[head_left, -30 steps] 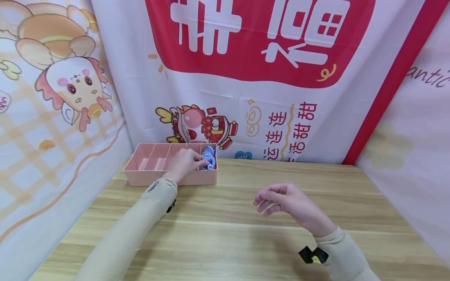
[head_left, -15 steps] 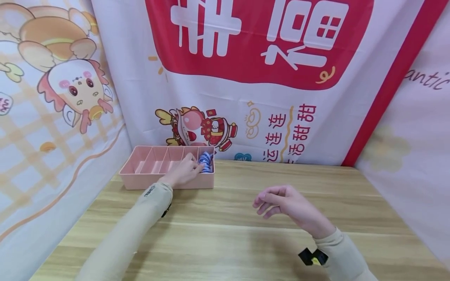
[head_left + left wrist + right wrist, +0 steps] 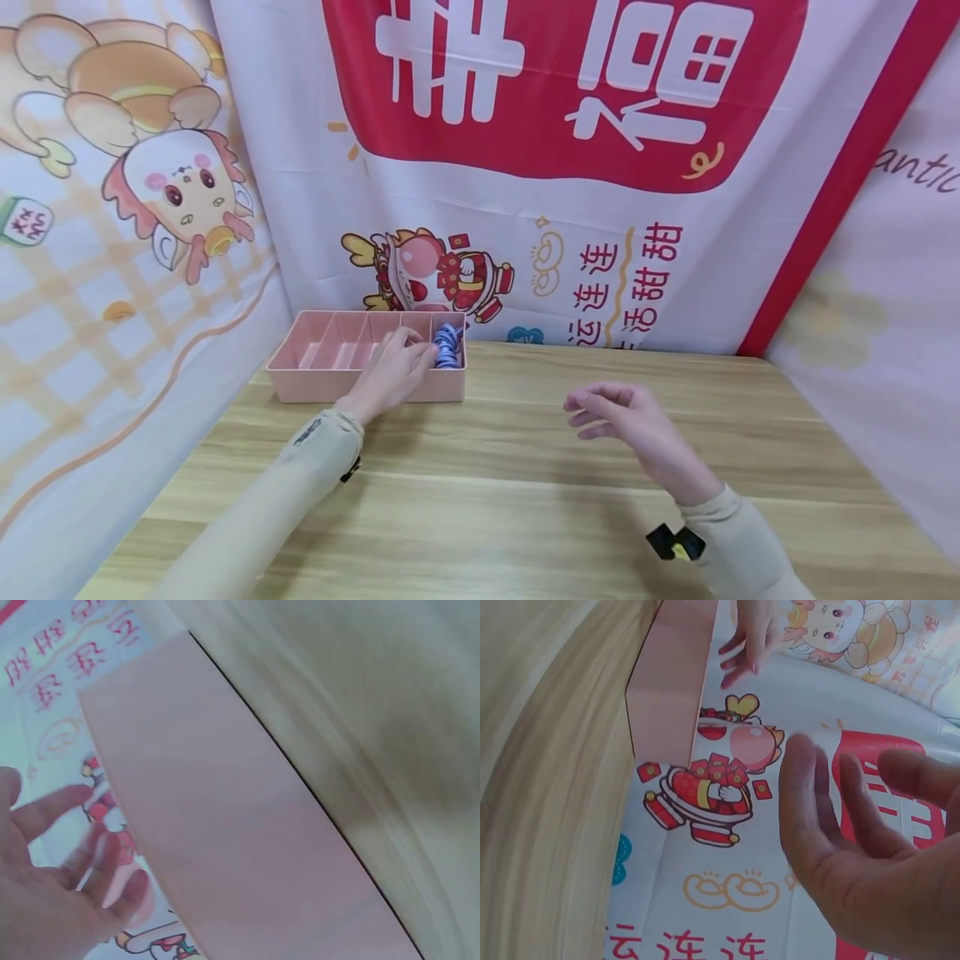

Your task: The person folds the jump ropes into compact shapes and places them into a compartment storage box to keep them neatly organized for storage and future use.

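Note:
A pink divided box (image 3: 315, 383) stands at the back left of the table, against the wall cloth. In its rightmost compartment lies a coiled blue cord (image 3: 447, 345); its exact kind is too small to tell. Over the box, just left of the cord, hovers my left hand (image 3: 393, 367), its fingers loosely bent. The left wrist view shows that hand (image 3: 67, 870) beside the pink wall with nothing between its fingers. My right hand (image 3: 637, 425) hangs above the table on the right, fingers loosely curved and holding nothing.
The wooden table (image 3: 480, 517) spreads in front of the box. A printed cloth (image 3: 510, 217) with red characters hangs behind it, and patterned cloths close off the left (image 3: 150, 350) and right (image 3: 862, 275) sides.
The left hand has let go of the blue cord, which now lies in the rightmost compartment, and has drawn slightly left and up. The right hand has shifted a little to the right.

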`<state>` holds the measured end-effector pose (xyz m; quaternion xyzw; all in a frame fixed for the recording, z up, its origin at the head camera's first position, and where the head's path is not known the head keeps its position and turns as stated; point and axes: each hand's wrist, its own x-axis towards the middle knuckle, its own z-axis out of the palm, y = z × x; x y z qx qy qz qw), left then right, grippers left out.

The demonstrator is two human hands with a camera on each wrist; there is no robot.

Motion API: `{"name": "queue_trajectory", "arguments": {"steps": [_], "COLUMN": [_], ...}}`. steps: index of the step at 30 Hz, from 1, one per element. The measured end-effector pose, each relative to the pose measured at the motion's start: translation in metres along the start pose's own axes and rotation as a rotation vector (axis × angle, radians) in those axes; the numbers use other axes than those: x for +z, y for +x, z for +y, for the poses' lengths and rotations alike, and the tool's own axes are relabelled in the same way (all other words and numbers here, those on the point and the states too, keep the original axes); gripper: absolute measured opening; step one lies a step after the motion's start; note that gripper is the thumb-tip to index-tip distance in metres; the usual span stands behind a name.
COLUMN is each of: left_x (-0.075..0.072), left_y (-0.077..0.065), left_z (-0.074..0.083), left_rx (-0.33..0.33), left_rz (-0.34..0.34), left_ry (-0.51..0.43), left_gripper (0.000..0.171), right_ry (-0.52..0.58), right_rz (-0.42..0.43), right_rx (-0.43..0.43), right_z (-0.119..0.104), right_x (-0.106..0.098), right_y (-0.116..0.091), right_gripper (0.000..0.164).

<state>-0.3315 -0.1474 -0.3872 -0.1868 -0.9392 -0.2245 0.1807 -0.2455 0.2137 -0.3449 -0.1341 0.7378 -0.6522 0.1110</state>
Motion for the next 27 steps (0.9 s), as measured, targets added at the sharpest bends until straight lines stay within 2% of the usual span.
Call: {"name": "queue_trajectory", "arguments": {"steps": [3,7,12,17,24,27], "left_x": [-0.005,-0.012,-0.021,-0.03,-0.037,-0.04], "left_y": [-0.01,-0.021,-0.027,-0.031,-0.044,-0.051], "left_z": [0.005,0.009,0.019,0.034,0.056,0.066], "left_rx": [0.014,0.007,-0.006,0.034,0.052,0.07], "left_rz": [-0.026,-0.025,0.019,0.052,0.087,0.127], "left_ry": [0.012,0.021,0.034,0.082,0.152,0.189], "left_gripper": [0.037,0.039,0.043,0.044,0.049,0.051], "right_ry": [-0.078,-0.252,-0.478,-0.687,-0.981,-1.136], "right_rz": [0.098,0.202,0.283,0.357,0.447,0.491], "right_rx": [-0.009,-0.045,-0.175,-0.311,-0.467,-0.495], "right_z": [0.0,0.0,0.004,0.01,0.016,0.018], "right_x": [-0.003,-0.006,-0.012,-0.02,-0.03,-0.033], "right_y": [0.001,0.002,0.006,0.007,-0.007,-0.015], "right_gripper": [0.04,0.042,0.049,0.057,0.069,0.079]}}
